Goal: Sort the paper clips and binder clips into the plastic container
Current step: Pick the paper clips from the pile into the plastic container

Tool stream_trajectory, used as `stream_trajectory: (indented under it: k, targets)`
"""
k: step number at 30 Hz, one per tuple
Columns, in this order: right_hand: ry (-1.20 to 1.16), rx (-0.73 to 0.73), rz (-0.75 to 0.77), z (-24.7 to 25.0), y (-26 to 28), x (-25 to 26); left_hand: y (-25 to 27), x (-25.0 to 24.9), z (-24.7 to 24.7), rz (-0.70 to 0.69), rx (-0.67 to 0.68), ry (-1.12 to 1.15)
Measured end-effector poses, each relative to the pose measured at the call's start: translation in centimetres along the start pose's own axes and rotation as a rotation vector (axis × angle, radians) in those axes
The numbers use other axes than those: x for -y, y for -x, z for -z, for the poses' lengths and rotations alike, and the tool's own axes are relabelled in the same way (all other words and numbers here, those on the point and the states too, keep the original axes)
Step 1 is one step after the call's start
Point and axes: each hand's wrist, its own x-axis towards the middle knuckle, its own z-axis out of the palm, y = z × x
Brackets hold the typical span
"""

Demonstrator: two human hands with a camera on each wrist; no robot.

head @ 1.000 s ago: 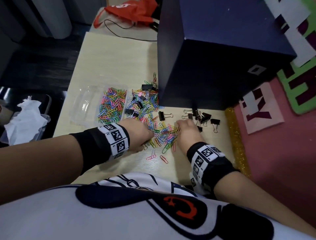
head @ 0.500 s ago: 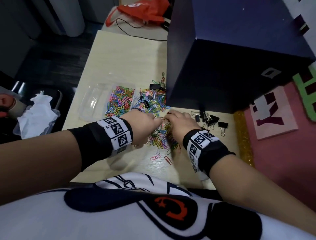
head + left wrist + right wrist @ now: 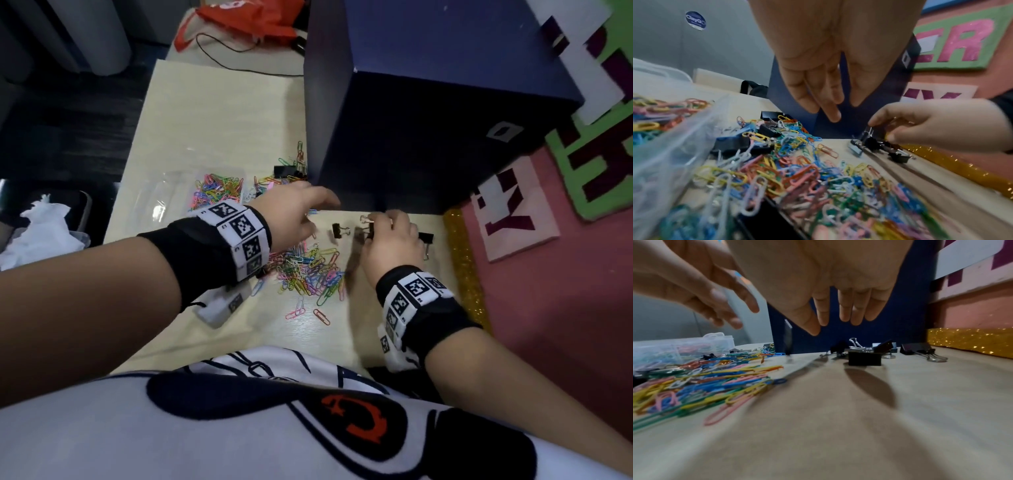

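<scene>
Nearest, the paper clips (image 3: 308, 270) lie heaped on the counter (image 3: 212, 113), now let go. Both hands have lifted toward the binder clips (image 3: 864, 357) beyond: right hand (image 3: 390, 240) reaches over them, fingers (image 3: 845, 311) released, empty; left hand (image 3: 291, 212) hovers open. The plastic container (image 3: 161, 202) waits farther left.

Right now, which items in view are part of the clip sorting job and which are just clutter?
Job:
- paper clips
- binder clips
- plastic container, paper clips already in one compartment
- left hand, right hand

Clutter:
- dark blue box
- orange bag
- black cable
- crumpled tissue
</scene>
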Motion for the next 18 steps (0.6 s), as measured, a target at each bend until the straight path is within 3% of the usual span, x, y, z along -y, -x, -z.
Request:
stream_trajectory:
  k: [2,6,8,12,18]
  targets:
    - [-0.008,-0.001,0.014,0.1,0.3,-0.1,-0.2,0.3,0.2,0.051,0.072,-0.131]
    - [-0.068,0.092,0.123,0.3,1.3,0.7,0.6,0.3,0.4,0.138,0.503,-0.595]
    - [-0.084,0.194,0.217,-0.1,1.6,1.6,1.5,0.4,0.0,0.124,0.619,-0.725]
    - [-0.111,0.371,0.254,-1.2,2.1,3.5,3.1,1.1,-0.6,0.097,0.531,-0.717]
    - [-0.097,0.456,0.253,-1.2,1.7,5.4,4.6,1.2,-1.5,0.087,0.45,-0.671]
